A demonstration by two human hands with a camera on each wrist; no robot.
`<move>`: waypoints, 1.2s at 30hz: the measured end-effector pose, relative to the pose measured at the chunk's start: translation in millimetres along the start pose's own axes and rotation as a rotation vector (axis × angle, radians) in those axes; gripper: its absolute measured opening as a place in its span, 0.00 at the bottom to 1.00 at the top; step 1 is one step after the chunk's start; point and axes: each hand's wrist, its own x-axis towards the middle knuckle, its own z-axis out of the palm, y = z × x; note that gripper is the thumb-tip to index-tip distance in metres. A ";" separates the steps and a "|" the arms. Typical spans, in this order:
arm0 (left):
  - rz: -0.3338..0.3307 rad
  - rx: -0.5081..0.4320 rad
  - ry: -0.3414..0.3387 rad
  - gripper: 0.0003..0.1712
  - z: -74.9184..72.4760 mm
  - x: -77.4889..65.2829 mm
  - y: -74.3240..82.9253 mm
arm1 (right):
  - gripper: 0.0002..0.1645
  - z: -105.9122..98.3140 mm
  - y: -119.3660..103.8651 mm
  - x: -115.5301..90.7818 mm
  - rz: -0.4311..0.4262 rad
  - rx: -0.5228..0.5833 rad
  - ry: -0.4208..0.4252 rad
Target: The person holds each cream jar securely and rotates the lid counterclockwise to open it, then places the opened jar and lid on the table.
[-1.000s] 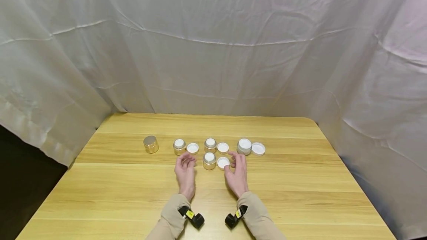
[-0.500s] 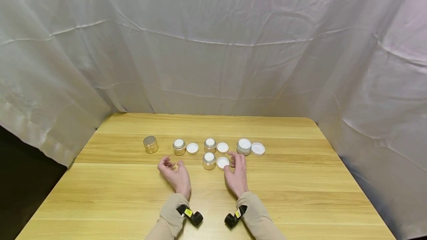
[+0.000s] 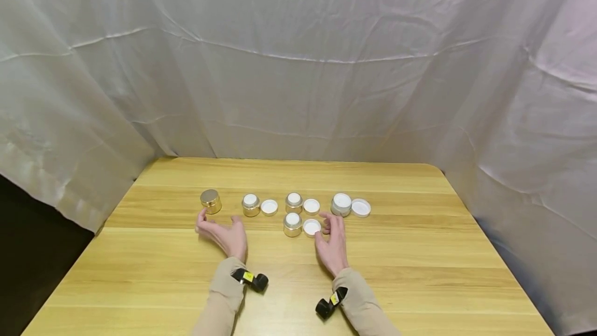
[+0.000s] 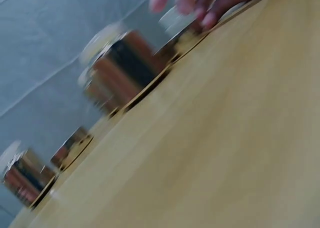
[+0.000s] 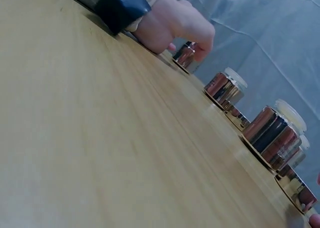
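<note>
My left hand point(image 3: 223, 233) reaches toward the closed gold jar point(image 3: 211, 202) at the far left, thumb and fingers apart. In the right wrist view, its fingertips overlap that jar point(image 5: 185, 57); contact cannot be told. My right hand point(image 3: 332, 245) rests beside an upturned lid point(image 3: 312, 228), thumb at its rim, fingers loosely bent. Left of that lid stands a gold jar point(image 3: 292, 225) with a white top and no lid. Behind it are a similar jar point(image 3: 294, 203) and its lid point(image 3: 311, 206).
Another uncovered gold jar point(image 3: 251, 205) stands left of centre, its lid point(image 3: 269, 207) lying to its right. Toward the right are a wider silvery jar point(image 3: 341, 205) and its lid point(image 3: 361, 208). The wooden table point(image 3: 420, 274) meets a grey curtain point(image 3: 298, 92) behind.
My left hand has moved left, from beside the middle jars to just in front of the closed gold jar, its fingers spreading. My right hand has stayed about still.
</note>
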 end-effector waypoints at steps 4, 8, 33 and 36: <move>0.014 0.088 -0.031 0.48 0.6 15.3 -3.8 | 0.27 -5.7 1.2 -0.5 -0.003 0.022 -0.005; 0.025 0.192 -0.074 0.52 1.6 29.0 -7.0 | 0.27 -9.9 2.6 -1.1 -0.004 0.044 -0.006; -0.024 0.469 -0.136 0.46 5.5 63.1 -14.1 | 0.27 -10.5 5.0 -1.9 -0.023 0.045 -0.006; -0.042 0.443 -0.127 0.47 4.9 61.0 -13.3 | 0.27 -10.6 6.0 -1.7 -0.024 0.046 -0.003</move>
